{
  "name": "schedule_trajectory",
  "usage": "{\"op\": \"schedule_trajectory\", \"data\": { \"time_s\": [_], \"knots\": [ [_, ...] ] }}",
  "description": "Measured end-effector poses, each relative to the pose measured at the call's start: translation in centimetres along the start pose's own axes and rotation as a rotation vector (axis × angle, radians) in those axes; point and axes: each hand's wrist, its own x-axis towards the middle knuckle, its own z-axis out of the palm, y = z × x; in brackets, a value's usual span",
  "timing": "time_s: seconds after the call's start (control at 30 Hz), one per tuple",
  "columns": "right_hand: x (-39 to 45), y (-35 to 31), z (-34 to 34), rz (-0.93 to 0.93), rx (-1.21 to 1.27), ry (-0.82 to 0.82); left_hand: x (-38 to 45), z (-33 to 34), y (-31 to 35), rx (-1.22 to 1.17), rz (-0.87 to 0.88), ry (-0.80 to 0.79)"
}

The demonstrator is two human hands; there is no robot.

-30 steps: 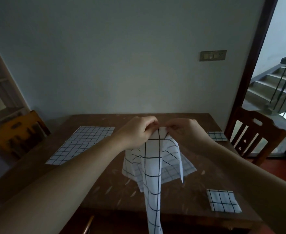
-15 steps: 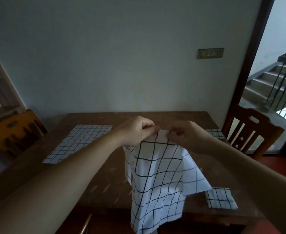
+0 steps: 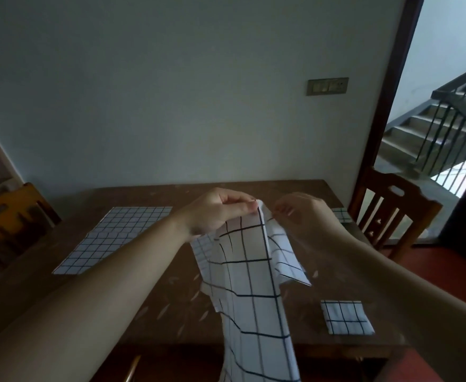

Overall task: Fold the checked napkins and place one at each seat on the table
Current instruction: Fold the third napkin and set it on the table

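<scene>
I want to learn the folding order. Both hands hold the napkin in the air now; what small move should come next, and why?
Probably lower the hanging napkin flat onto the bare table. The left hand and right hand pinch only its top edge, so it hangs creased and cannot be folded neatly there.

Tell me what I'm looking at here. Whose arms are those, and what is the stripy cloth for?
There is no machine here. A person wears a camera on their head, so you see their own two arms reaching forward. The left hand and the right hand both pinch the top edge of a checked napkin, which hangs down in front of a wooden table. The person is folding napkins for each seat. Two small folded napkins already lie on the table: one near the front right, one by the chair at the far right. A bigger unfolded napkin lies flat on the left.
</scene>
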Motion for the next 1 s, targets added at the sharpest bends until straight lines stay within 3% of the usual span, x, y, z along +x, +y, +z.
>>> {"op": "schedule_trajectory", "data": {
  "time_s": [0.07,0.13,0.23,0.3,0.47,0.6,0.7,0.8,0.87,0.93,1.0],
  "knots": [
    [-0.6,0.3,0.0,-0.067,-0.098,0.179,0.3,0.4,0.0,-0.026,0.027,0.019],
    [-1.4,-0.5,-0.5,0.021,0.064,0.216,0.8,0.7,0.0,-0.013,0.07,0.059],
    [-2.2,-2.4,-1.9,0.188,0.509,-0.097,1.3,1.4,0.3,-0.016,0.118,0.177],
    [-2.5,-2.6,-1.9,0.165,0.463,-0.275,1.7,1.8,0.4,0.012,0.157,0.255],
    [-2.2,-0.9,-2.2,0.171,0.334,-0.187,1.9,1.2,1.0,0.156,0.241,0.381],
    [-2.8,0.5,-1.9,0.212,0.158,-0.452,1.9,0.1,1.2,0.183,0.345,0.611],
    [-3.3,2.0,-1.7,0.295,0.133,-0.393,1.9,-1.1,0.5,0.168,0.279,0.677],
    [-3.1,2.5,-2.9,0.327,0.104,-0.362,1.5,-2.4,-0.7,0.256,0.081,0.64],
    [-2.3,2.4,-3.7,0.247,0.018,-0.431,1.1,-2.2,-0.6,0.499,0.137,0.593],
    [-1.2,1.3,-4.2,0.155,-0.088,-0.519,0.9,-0.4,0.6,0.754,0.286,0.406],
    [-0.1,0.0,-4.5,0.052,-0.162,-0.576,1.5,2.5,2.0,0.967,0.296,0.122]
  ]
}}
